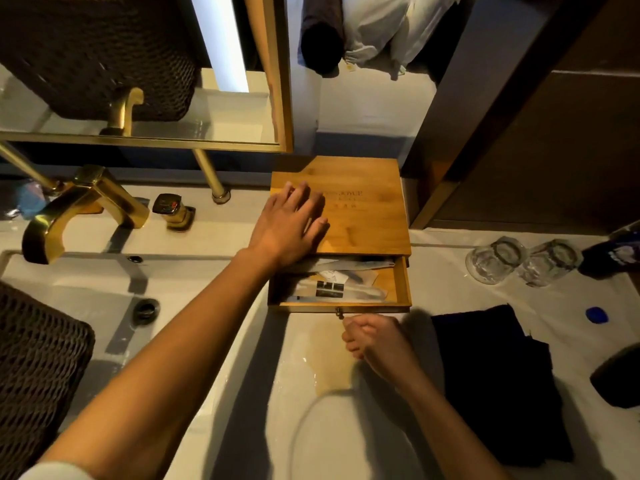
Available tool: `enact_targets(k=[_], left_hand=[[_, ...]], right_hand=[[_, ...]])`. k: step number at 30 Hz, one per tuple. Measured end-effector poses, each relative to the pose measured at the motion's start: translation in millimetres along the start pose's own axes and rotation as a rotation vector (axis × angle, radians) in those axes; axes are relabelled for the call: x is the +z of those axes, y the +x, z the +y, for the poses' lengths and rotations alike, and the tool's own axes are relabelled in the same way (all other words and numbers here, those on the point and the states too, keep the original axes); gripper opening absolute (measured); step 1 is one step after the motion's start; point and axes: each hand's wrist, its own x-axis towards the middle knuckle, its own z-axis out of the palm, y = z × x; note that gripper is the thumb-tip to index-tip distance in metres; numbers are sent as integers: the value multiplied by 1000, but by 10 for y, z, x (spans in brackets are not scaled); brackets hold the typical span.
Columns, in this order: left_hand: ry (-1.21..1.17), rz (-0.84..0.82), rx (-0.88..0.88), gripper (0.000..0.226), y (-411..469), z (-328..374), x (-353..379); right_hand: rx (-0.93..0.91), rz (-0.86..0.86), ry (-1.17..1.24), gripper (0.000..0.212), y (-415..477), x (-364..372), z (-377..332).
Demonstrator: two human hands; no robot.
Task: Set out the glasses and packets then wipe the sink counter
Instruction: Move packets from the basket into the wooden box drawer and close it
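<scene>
Left hand (294, 220) presses flat, fingers spread, on a square bamboo box (360, 209); right hand (370, 336) pinches its small brass drawer knob (339, 312). Plastic-wrapped packets (332, 284) fill the drawer (half open). Pulling harder could spill them towards the white sink (104, 306).

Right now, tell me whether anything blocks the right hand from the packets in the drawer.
Nothing visible does. The drawer is pulled open, packets exposed; only the rear ones sit under the box top. The right hand is at the knob, directly in front.
</scene>
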Motion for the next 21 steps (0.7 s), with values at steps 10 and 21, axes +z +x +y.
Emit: enact_targets(k=[10, 21], left_hand=[[-4, 54, -14, 63, 317, -89, 245], [-20, 111, -4, 63, 350, -112, 297]], right_hand=[[230, 31, 381, 19, 207, 217, 12], [267, 11, 512, 16, 238, 178, -46]])
